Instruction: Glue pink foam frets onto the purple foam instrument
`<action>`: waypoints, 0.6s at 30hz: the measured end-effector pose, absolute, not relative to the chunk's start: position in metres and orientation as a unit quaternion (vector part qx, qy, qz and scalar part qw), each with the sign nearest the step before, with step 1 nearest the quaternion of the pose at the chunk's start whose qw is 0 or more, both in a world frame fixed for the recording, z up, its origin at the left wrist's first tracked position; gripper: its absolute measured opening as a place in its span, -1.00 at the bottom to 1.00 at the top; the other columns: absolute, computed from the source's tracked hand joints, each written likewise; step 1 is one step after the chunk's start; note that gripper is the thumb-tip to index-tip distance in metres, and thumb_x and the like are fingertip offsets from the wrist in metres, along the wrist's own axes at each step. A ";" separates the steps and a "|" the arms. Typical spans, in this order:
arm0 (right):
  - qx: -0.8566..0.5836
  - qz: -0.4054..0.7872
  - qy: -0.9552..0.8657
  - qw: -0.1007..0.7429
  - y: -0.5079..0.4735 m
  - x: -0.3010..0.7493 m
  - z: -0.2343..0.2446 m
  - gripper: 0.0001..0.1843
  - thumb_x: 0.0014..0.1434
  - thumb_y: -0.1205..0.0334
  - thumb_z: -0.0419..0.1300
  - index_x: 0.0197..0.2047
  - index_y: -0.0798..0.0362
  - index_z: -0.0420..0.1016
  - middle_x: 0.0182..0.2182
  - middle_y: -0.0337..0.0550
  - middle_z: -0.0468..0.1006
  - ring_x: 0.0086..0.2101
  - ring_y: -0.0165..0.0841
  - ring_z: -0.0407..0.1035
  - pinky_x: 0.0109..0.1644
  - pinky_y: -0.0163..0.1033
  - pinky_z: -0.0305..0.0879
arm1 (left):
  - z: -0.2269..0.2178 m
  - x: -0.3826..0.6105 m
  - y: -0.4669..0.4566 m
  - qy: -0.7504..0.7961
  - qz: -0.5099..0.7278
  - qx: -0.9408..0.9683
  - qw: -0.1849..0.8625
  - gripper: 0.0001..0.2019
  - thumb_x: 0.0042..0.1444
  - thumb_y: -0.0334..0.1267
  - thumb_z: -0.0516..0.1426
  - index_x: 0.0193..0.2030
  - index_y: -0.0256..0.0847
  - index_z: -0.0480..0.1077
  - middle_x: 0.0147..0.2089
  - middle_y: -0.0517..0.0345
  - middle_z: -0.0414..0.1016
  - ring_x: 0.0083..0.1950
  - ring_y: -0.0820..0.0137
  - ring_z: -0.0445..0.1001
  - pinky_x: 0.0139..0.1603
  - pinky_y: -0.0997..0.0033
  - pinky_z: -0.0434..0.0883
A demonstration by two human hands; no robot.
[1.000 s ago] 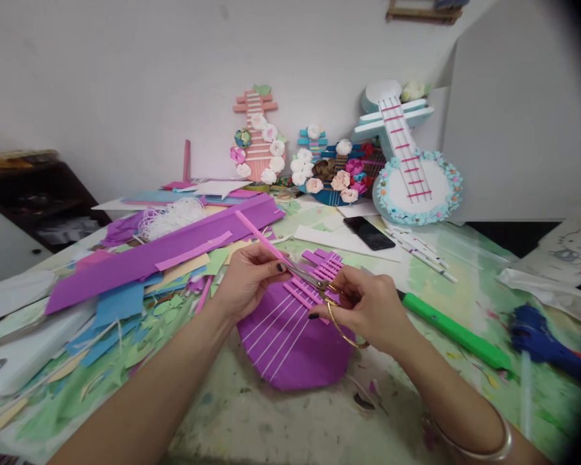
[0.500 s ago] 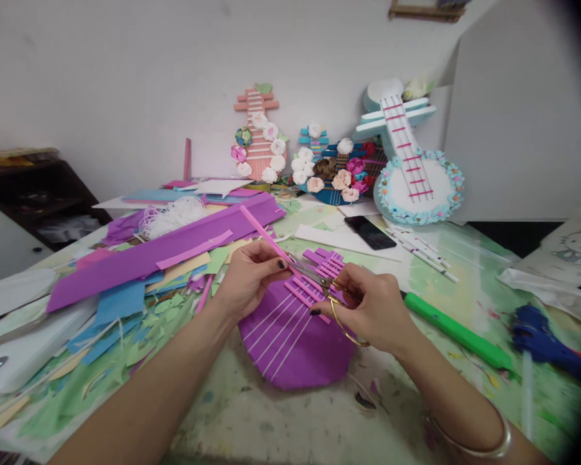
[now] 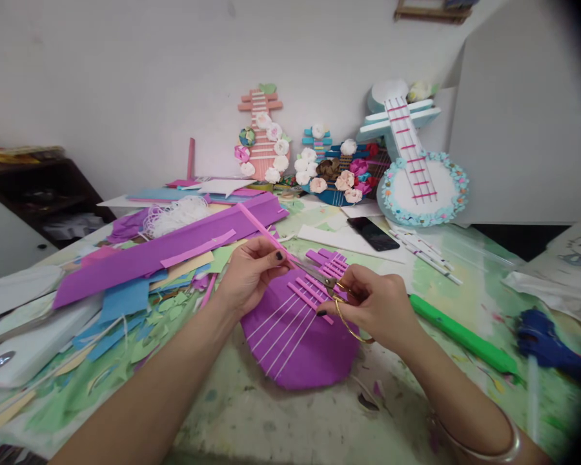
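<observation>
Closely curled hands [image 3: 246, 274] [image 3: 378, 307] around strip [image 3: 259, 224] and scissors [image 3: 330, 283]

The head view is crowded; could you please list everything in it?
Scissors: 1, gold-handled, centre
Strip: 1, pink, centre
Instrument model: 1, purple, front centre
Decorated instrument models: at least 4, peach, blue, white, back
Long sheet: 1, purple, left
String heap: 1, white, back left
Scraps: many, mixed colours, left
Flat object: 1, white, lower left
Phone: 1, black, centre right
Marked sticks: several, white, beside phone
Tool handle: 1, green, right
Glue gun: 1, blue, far right
Shelf: 1, dark, far left
Table: 1, green-stained, underneath
Wall: 1, white, behind
Bracelet: 1, silver, lower right
Left hand: 1, dark-nailed, pinching strip
Right hand: 1, dark-nailed, holding scissors
</observation>
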State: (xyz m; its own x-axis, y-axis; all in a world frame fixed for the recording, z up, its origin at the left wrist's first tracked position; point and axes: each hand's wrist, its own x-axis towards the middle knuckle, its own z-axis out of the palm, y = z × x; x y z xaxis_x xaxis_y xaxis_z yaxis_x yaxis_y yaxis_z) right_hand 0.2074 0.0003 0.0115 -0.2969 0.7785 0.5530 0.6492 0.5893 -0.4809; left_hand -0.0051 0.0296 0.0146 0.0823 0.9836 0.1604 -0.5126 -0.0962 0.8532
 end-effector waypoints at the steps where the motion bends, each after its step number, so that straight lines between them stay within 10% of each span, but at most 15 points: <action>1: -0.447 0.085 -0.800 0.391 0.000 0.207 0.011 -0.44 -0.08 -0.29 0.25 -0.54 0.04 0.21 -0.73 -0.43 0.13 -0.65 -0.53 -0.05 -0.57 -0.37 -0.07 | 0.015 -0.005 0.030 0.285 0.613 0.415 0.608 -0.79 -0.29 -0.34 0.42 -0.54 -0.31 0.48 -0.57 0.21 0.53 -0.54 0.55 0.50 -0.51 0.71 0.48; 18: -0.452 0.036 -0.797 0.399 0.001 0.206 0.008 -0.41 -0.04 -0.36 0.16 -0.56 0.03 0.16 -0.73 -0.39 0.19 -0.66 -0.52 -0.06 -0.56 -0.36 -0.08 | 0.015 -0.004 0.028 0.313 0.612 0.406 0.603 -0.77 -0.30 -0.36 0.41 -0.52 -0.33 0.46 -0.55 0.20 0.53 -0.53 0.54 0.50 -0.49 0.70 0.48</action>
State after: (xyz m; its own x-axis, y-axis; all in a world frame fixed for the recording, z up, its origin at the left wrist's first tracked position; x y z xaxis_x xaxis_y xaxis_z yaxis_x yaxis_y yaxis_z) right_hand 0.2062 0.0007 0.0076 -0.2721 0.7495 0.6035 0.6922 0.5881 -0.4183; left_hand -0.0043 0.0285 0.0147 0.0553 0.9913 0.1195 -0.4840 -0.0780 0.8716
